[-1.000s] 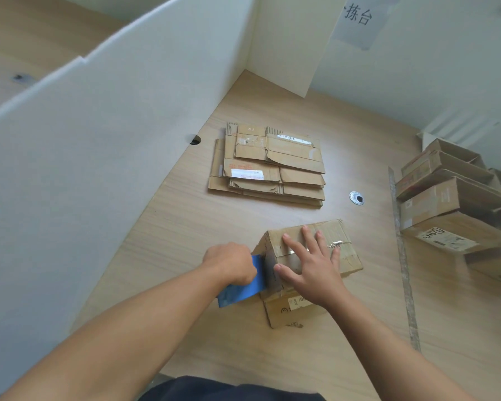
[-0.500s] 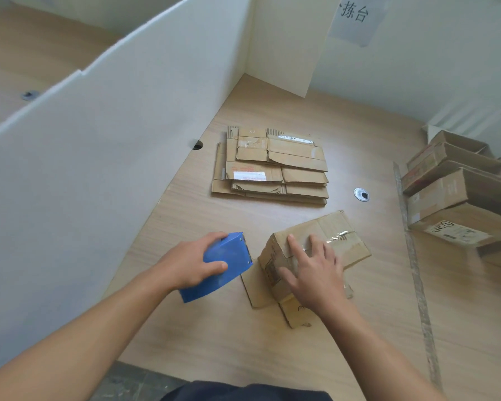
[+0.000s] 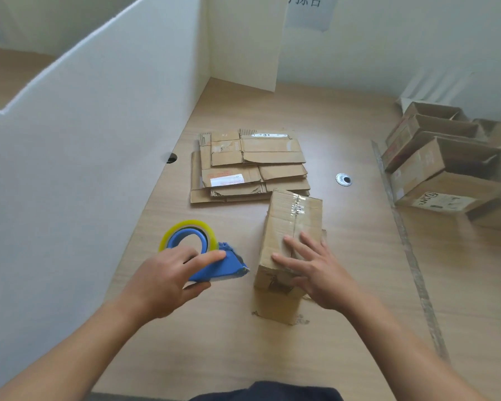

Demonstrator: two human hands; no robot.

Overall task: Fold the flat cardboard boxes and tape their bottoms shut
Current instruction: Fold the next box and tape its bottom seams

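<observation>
Item 1: folded cardboard box (image 3: 292,227), taped seam uppermost, stood on the wooden table (image 3: 359,256) just in front of the stack of flat boxes (image 3: 243,166); the right hand (image 3: 315,270) lay on its near end, fingers straight and spread. Item 2: blue tape dispenser (image 3: 217,267) with a yellowish tape roll (image 3: 185,227) sat just left of the box, not touching it, gripped by the left hand (image 3: 168,280) with fingers on top and thumb beneath. Item 3: assembled boxes (image 3: 440,175) sat at the far right, well apart, and a white partition (image 3: 70,140) bounded the left side.
</observation>
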